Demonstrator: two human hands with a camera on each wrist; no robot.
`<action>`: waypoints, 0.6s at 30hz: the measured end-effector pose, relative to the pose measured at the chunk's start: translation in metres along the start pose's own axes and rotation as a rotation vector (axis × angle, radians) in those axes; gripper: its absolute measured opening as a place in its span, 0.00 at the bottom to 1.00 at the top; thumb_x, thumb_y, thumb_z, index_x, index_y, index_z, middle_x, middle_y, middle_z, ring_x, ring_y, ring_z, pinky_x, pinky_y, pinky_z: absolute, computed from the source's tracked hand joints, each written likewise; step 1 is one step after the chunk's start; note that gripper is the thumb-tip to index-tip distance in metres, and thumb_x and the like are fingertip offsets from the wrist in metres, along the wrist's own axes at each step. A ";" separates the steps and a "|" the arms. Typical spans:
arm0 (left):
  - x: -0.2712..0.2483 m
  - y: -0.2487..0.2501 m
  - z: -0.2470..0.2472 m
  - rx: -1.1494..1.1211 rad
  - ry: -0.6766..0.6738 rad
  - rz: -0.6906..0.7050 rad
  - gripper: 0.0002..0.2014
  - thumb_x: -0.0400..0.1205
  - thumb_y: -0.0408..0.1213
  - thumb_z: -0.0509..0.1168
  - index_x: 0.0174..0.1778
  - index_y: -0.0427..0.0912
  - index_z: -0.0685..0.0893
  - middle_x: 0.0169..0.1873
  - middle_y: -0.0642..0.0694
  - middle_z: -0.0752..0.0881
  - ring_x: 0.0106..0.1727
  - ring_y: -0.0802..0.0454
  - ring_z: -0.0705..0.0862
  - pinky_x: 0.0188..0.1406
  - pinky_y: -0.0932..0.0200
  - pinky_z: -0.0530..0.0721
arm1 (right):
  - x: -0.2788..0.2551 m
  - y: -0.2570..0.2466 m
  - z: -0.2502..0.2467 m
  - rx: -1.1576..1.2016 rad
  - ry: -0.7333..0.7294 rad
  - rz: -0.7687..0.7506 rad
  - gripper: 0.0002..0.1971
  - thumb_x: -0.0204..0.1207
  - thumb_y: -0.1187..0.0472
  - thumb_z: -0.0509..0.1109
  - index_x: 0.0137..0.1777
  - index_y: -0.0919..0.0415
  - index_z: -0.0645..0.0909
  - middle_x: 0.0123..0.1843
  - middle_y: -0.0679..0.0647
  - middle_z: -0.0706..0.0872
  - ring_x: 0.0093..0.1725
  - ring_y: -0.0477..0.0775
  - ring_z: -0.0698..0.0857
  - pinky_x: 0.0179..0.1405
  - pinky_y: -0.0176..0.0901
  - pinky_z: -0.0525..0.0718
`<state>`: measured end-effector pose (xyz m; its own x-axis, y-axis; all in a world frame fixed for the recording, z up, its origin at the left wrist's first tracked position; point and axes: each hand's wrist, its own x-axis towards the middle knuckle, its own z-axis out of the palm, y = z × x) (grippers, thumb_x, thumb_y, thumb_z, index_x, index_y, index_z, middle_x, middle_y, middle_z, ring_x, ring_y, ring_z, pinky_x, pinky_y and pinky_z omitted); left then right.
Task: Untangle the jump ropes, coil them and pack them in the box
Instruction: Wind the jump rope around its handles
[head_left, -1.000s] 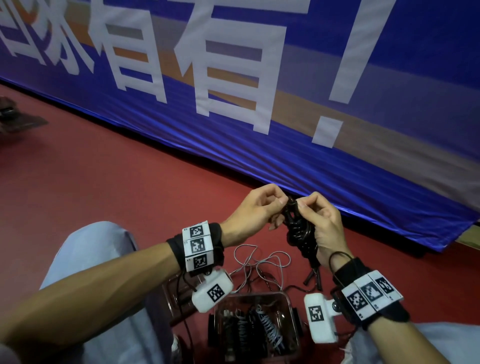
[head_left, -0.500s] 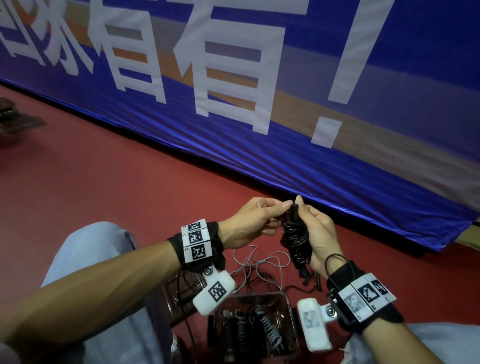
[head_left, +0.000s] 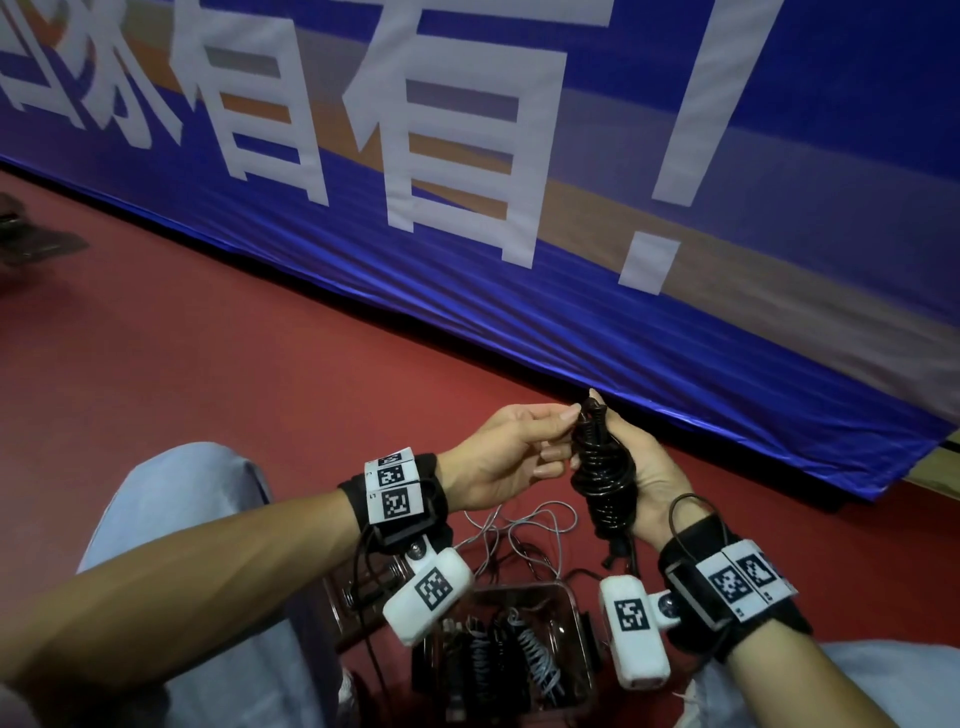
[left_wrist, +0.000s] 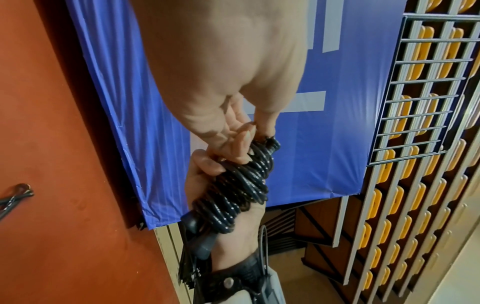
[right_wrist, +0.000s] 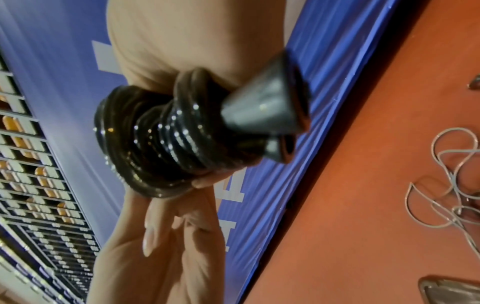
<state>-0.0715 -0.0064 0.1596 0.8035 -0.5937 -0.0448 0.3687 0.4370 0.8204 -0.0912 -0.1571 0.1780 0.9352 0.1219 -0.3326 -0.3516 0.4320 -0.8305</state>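
Note:
A black jump rope (head_left: 602, 478), wound into a tight bundle, stands upright in my right hand (head_left: 647, 467), which grips it from behind. Its two handle ends (right_wrist: 267, 111) stick out below the palm. My left hand (head_left: 566, 421) pinches the top of the bundle (left_wrist: 259, 156) with thumb and fingertips. Below my wrists a clear plastic box (head_left: 574, 603) sits on the floor with coiled black and grey ropes (head_left: 537, 662) inside. A loose grey rope (head_left: 519, 525) lies tangled on the red floor just beyond the box.
A blue banner (head_left: 571, 312) hangs along the floor's far edge, close behind my hands. My knees in light trousers (head_left: 182, 519) flank the box. A dark object (head_left: 31, 244) lies far left. Stacked yellow seats (left_wrist: 415, 144) stand behind a grille to the right.
Both hands have sunk a little with the black bundle, which now stands more upright. My left fingers have shifted to the bundle's top end.

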 end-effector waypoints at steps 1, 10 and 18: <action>-0.001 -0.001 0.000 0.014 -0.010 0.017 0.08 0.88 0.32 0.62 0.55 0.30 0.83 0.37 0.40 0.78 0.27 0.60 0.72 0.22 0.69 0.71 | -0.001 -0.001 -0.002 -0.002 -0.020 0.018 0.27 0.86 0.49 0.63 0.29 0.60 0.92 0.23 0.61 0.84 0.16 0.49 0.80 0.16 0.32 0.77; -0.003 -0.002 -0.001 0.462 0.109 0.231 0.07 0.88 0.32 0.66 0.53 0.30 0.82 0.36 0.37 0.77 0.27 0.50 0.72 0.24 0.58 0.75 | -0.005 -0.002 -0.008 -0.008 0.014 0.156 0.23 0.80 0.42 0.70 0.33 0.60 0.83 0.24 0.58 0.79 0.15 0.49 0.76 0.12 0.34 0.74; -0.002 0.010 0.000 0.561 0.170 0.130 0.06 0.85 0.29 0.67 0.44 0.31 0.84 0.25 0.44 0.77 0.24 0.51 0.70 0.24 0.59 0.69 | 0.000 0.007 -0.011 -0.065 -0.004 0.127 0.20 0.75 0.40 0.74 0.42 0.60 0.84 0.28 0.58 0.80 0.19 0.51 0.80 0.14 0.39 0.78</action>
<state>-0.0698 -0.0009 0.1681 0.9059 -0.4229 0.0235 -0.0035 0.0480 0.9988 -0.0943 -0.1644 0.1673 0.8828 0.1753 -0.4357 -0.4695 0.3541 -0.8088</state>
